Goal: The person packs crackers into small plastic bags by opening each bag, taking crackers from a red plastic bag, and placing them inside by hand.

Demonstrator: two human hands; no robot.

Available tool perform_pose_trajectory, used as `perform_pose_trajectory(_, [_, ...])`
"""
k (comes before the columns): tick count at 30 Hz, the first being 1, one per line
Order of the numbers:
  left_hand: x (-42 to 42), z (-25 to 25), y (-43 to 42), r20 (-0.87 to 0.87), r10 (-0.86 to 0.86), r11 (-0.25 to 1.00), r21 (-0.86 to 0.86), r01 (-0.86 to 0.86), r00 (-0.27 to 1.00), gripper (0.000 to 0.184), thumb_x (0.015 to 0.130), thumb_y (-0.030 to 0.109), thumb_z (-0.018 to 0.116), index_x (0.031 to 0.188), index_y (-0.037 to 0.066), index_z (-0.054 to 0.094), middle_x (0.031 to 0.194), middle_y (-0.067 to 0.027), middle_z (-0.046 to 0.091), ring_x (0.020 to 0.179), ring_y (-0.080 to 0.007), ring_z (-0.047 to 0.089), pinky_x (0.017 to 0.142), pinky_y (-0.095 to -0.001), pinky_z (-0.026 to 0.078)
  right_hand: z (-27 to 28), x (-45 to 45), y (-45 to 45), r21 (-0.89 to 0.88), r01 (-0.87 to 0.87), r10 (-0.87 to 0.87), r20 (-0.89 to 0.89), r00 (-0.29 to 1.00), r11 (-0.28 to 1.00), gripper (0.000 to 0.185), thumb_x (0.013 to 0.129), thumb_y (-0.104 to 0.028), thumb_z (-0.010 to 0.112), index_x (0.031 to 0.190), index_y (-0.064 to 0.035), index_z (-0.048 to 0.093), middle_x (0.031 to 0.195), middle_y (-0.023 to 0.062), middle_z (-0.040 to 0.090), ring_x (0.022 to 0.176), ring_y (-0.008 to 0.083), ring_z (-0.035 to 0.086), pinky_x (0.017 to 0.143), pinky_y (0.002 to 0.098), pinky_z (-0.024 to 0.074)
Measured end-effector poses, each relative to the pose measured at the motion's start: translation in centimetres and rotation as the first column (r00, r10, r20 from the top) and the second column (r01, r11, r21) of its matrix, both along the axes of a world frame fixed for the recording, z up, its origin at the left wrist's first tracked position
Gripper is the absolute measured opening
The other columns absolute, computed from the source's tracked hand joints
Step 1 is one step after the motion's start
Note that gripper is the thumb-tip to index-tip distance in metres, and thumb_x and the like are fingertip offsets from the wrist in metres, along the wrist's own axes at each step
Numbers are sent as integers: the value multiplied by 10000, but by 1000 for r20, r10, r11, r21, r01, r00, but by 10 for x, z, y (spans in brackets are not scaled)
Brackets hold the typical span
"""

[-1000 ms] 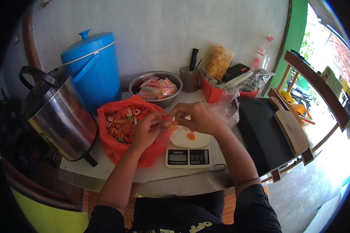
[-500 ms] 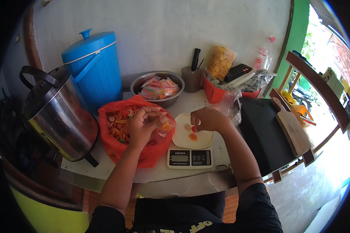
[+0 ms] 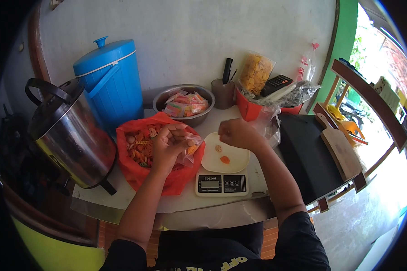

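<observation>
My left hand [image 3: 171, 143] pinches a small clear plastic bag [image 3: 191, 149] with an orange piece inside, over the edge of a red plastic bag [image 3: 130, 168]. That red bag is full of mixed coloured snack crackers [image 3: 141, 147]. My right hand [image 3: 238, 133] is closed above the back right of the kitchen scale's cream plate [image 3: 239, 166]; what its fingers hold is hidden. A pale round cracker [image 3: 218, 148] and an orange cracker [image 3: 224, 159] lie on the plate. The display and buttons of the kitchen scale [image 3: 221, 185] face me.
Behind stands a metal bowl [image 3: 157, 100] of filled packets. A steel pot [image 3: 74, 135] and blue lidded container [image 3: 111, 81] are left. Right are a red box [image 3: 247, 107] with chips and a calculator [image 3: 276, 84], a black surface [image 3: 300, 153] and a wooden board [image 3: 341, 151].
My right hand has lifted slightly up and back from the plate. The red piece at its fingertips no longer shows. My left hand stays near the same spot with the small bag.
</observation>
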State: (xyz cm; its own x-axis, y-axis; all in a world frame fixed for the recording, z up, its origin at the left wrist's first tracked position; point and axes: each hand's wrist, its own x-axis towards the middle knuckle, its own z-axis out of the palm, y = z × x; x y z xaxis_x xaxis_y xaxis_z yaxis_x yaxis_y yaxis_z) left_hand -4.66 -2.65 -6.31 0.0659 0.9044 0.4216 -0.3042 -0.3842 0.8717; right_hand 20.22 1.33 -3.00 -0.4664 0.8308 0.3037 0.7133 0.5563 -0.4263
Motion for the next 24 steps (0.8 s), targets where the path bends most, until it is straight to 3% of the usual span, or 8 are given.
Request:
perform_pose_trajectory(2, [3, 1, -2, -13, -12, 1000, 26, 13, 1000, 424, 750, -34, 773, 1121, 18, 576, 956, -60, 648, 868, -115, 644, 796, -247, 540, 13, -8, -10, 66, -92, 109, -331, 937, 994, 164, 781, -122, 669, 916, -32, 690, 847, 106, 708, 757, 218, 685, 724, 339, 543])
perform_pose_trajectory(5, [4, -2, -1, -6, -26, 999, 28, 26, 1000, 429, 752, -42, 762, 1132, 22, 573, 965, -54, 643, 871, -108, 634, 788, -236, 535, 29, -18, -30, 20, -205, 180, -572, 801, 979, 147, 801, -52, 655, 941, -20, 683, 844, 80, 706, 765, 158, 680, 707, 302, 531])
perform_pose_trajectory(9, [5, -2, -2, 12, -44, 999, 26, 43, 999, 435, 754, -34, 762, 1140, 24, 570, 973, -57, 646, 876, -108, 637, 776, -230, 534, 30, -24, -36, 154, -236, 281, -482, 830, 960, 145, 791, -44, 681, 935, -30, 687, 844, 55, 706, 775, 145, 684, 704, 294, 527])
perform_pose_trajectory(17, [4, 2, -7, 16, -55, 998, 10, 55, 998, 441, 756, -23, 763, 1146, 21, 562, 982, -74, 660, 872, -108, 640, 751, -215, 528, 26, -28, -35, 169, -328, 367, -349, 862, 930, 146, 824, -53, 705, 968, -37, 689, 850, 34, 698, 773, 123, 673, 709, 276, 523])
perform_pose_trajectory(20, [6, 2, -6, 36, -65, 997, 48, 64, 997, 413, 776, -2, 760, 1139, 20, 566, 993, -78, 666, 881, -114, 643, 758, -223, 529, 24, -33, -36, -70, -283, 223, -448, 866, 957, 168, 846, -56, 706, 999, -17, 648, 836, 51, 695, 750, 122, 670, 662, 253, 528])
perform_pose_trajectory(23, [6, -1, -3, -8, -33, 998, 50, 33, 999, 341, 822, 24, 732, 1125, 1, 577, 1028, -102, 673, 942, -141, 653, 830, -266, 537, 19, -31, -29, -353, -353, 95, -578, 811, 866, 172, 861, -60, 700, 995, 3, 612, 836, 70, 691, 741, 113, 664, 624, 234, 524])
perform_pose_trajectory(24, [5, -2, -2, -34, -15, 999, 44, 17, 999, 314, 841, 32, 719, 1120, -8, 582, 1042, -114, 675, 970, -154, 658, 865, -285, 540, 15, -30, -25, -295, -329, 99, -591, 800, 897, 164, 860, -51, 695, 987, 8, 609, 837, 72, 692, 738, 109, 663, 626, 233, 523])
